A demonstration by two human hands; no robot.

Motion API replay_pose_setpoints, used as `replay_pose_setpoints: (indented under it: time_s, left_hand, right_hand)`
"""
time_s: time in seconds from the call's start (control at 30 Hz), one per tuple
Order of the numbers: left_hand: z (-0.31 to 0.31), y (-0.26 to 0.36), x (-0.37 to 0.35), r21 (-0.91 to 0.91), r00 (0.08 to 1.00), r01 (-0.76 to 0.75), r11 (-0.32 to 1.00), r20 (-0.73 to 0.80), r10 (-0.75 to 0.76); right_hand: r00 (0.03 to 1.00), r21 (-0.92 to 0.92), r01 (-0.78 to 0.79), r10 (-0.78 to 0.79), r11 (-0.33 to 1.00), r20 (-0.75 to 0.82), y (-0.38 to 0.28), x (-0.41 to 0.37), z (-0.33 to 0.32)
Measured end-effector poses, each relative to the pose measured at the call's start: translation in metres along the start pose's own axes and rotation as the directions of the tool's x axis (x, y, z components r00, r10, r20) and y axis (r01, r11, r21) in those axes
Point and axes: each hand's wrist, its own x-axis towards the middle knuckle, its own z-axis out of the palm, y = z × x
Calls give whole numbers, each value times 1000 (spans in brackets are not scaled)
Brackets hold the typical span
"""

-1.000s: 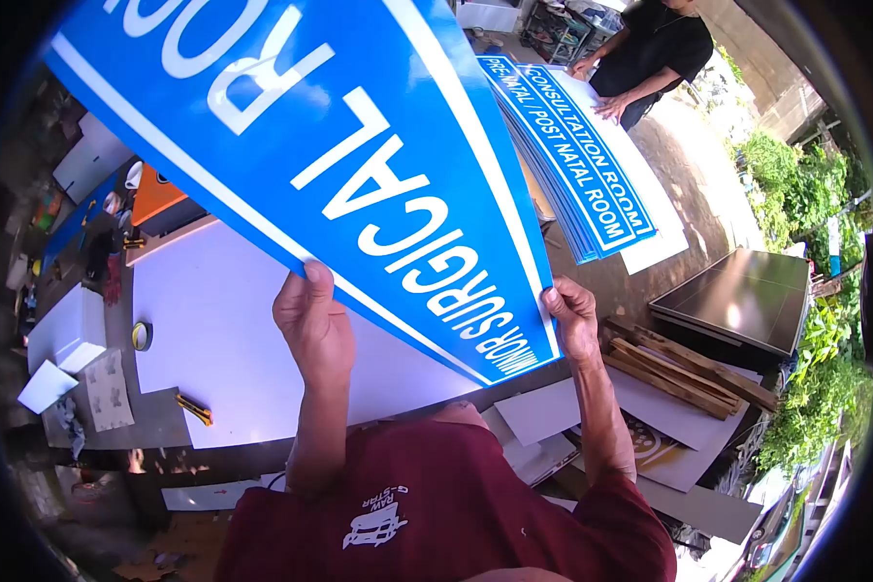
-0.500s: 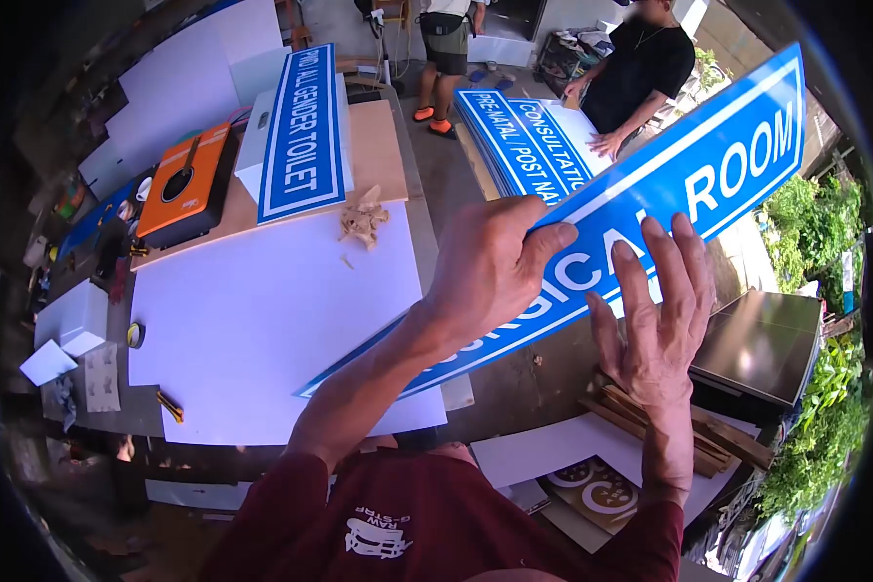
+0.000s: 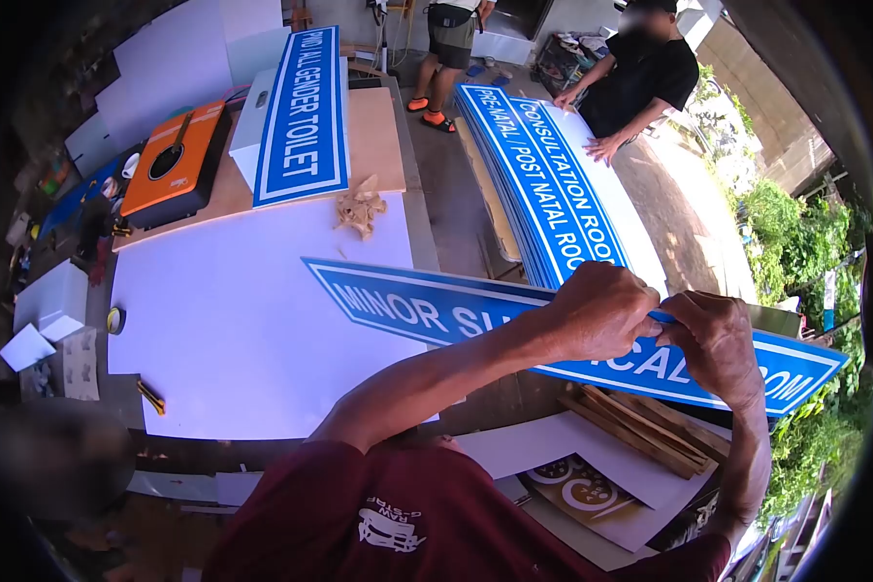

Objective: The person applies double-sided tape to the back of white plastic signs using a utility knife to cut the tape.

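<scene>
A long blue sign with white letters, partly covered and starting "MINOR SU", is held up slanting in front of me. My left hand is closed on its upper edge near the middle. Right beside it, my right hand pinches the same edge, the two hands' fingers almost meeting. Both hands hide some of the lettering. Behind the sign lies a stack of blue signs, the visible ones reading "CONSULTATION ROO" and "PRE-NATAL / POST NATAL ROO".
On the left table lie a white sheet, crumpled tan paper, a cutter knife, an orange-topped box and a toilet sign. A person in black touches the stack. Wood strips lie below my right hand.
The sign has swung from rising steeply rightward to sloping down to the right. My right hand, open before, now grips its upper edge beside my left hand, which has moved right.
</scene>
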Motion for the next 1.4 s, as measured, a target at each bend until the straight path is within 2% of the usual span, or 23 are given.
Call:
replay_pose_setpoints:
  time_s: [0.1,0.2,0.23,0.3,0.33,0.37,0.43,0.47,0.5,0.53,0.57,0.6,0.63,0.7,0.73,0.83,0.9,0.93,1.0,1.1,1.17,1.3,1.4]
  left_hand:
    - [4,7,19,-56,999,6,998,37,-4]
    - [13,3,46,-78,994,-105,991,-31,103]
    - [5,8,54,-66,996,-51,996,67,56]
    - [15,9,56,-45,976,-34,998,-218,23]
    - [11,10,47,181,815,-94,979,-551,180]
    - [5,8,25,175,791,-36,984,-596,135]
    - [23,-17,-43,28,752,66,997,-659,-31]
    - [43,-34,-79,-90,776,101,991,-616,-135]
    - [67,-42,-111,-328,780,296,897,-458,-426]
    - [95,-60,-144,-355,747,473,806,-322,-581]
    - [111,-69,-152,-553,644,611,566,-69,-762]
    - [120,-83,-155,-654,508,708,268,207,-836]
    - [120,-92,-154,-654,354,754,-60,482,-802]
    - [122,-105,-137,-803,489,586,-108,458,-742]
    - [122,-112,-126,-858,553,494,-141,435,-711]
    - [125,-149,-80,-923,644,385,24,250,-723]
    - [127,-187,-55,-935,592,354,36,194,-782]
    - [122,-204,-40,-944,576,324,65,142,-805]
    - [114,-247,-13,-959,575,266,98,77,-814]
    - [103,-323,28,-929,581,345,135,99,-808]
    - [98,-377,49,-910,532,407,73,171,-829]
    - [100,-472,74,-887,418,459,55,161,-894]
    - [98,-508,88,-890,357,453,46,134,-924]
  right_hand:
    - [995,-9,-103,103,995,15,-8,-3,-23]
    - [966,-36,-260,259,965,-26,-6,-5,-38]
    - [959,-67,-280,282,958,21,-2,-2,-46]
    - [933,-39,-348,350,937,79,21,-2,-52]
    - [939,-10,-337,337,942,66,39,-7,-48]
    - [922,31,-384,381,923,70,51,-14,-42]
    - [881,115,-473,468,874,67,72,-20,-33]
    - [856,133,-516,505,846,111,79,-20,-31]
    - [821,183,-571,555,800,133,89,-21,-25]
    - [783,231,-622,599,748,167,101,-23,-14]
    - [747,272,-664,635,697,196,116,-26,-7]
    - [751,436,-649,619,624,230,135,-29,9]
    - [743,498,-645,627,579,234,147,-23,31]
    - [724,610,-630,649,481,236,169,-13,68]
    - [733,595,-633,631,495,253,183,-5,85]
    - [716,696,-612,638,376,285,206,24,136]
    - [713,734,-589,646,339,273,245,47,180]
    - [698,779,-575,647,251,307,259,63,195]
    - [748,844,-506,578,179,326,287,96,225]
    - [765,896,-425,580,130,279,333,146,280]
    - [780,908,-397,570,131,259,368,178,323]
    - [765,926,-371,587,65,265,396,234,381]
    - [736,923,-380,622,54,267,419,263,427]
